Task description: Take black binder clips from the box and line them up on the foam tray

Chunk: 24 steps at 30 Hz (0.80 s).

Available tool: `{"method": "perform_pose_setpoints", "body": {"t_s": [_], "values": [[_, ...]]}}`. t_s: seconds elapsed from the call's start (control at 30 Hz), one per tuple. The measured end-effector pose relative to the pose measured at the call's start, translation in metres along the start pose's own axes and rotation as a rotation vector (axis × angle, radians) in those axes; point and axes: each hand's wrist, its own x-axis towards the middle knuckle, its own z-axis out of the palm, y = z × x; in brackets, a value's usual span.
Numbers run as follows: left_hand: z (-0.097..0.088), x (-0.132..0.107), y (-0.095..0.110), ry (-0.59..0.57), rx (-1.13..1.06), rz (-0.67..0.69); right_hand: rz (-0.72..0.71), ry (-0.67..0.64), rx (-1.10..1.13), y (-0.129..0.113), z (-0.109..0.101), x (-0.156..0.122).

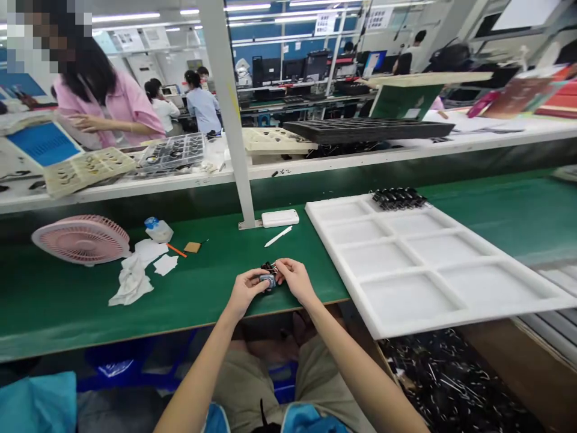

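My left hand (249, 290) is closed around a small dark object with a grey-blue rounded face (267, 281), its thumb lying on the face. Against the upper right side of the same object, my right hand (293, 278) pinches a thin, shiny piece, too small to name. Black parts of the object stick up between the fingers. Both hands are just above the front edge of the green table (211, 300). To their right lies a white foam tray (374, 331) with square compartments. A row of black pieces with shiny metal bits (399, 198) sits at its far end.
Below the tray, a cardboard box (451, 385) holds many black pieces. A white case (280, 218) and white pen (278, 237) lie ahead, beside a white post (225, 108). On the left are a pink fan (82, 239), tissues (131, 279) and a small bottle (158, 230). A co-worker stands opposite.
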Motion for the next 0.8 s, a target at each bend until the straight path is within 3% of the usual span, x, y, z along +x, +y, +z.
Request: {"method": "perform_pose_setpoints", "body": {"t_s": [0.17,0.4,0.6,0.8], "values": [[-0.004,0.0,-0.005,0.042,-0.024,0.01,-0.05,-0.047,-0.208,-0.007,0.0,-0.012],[-0.006,0.0,-0.005,0.027,-0.059,0.001,-0.009,-0.023,-0.234,-0.015,-0.002,-0.012],[-0.009,0.002,-0.002,0.217,-0.235,0.052,0.003,0.06,-0.051,-0.008,-0.011,-0.009],[-0.007,0.003,-0.003,0.224,-0.193,0.038,-0.034,-0.009,0.046,-0.007,-0.013,-0.012]]}}
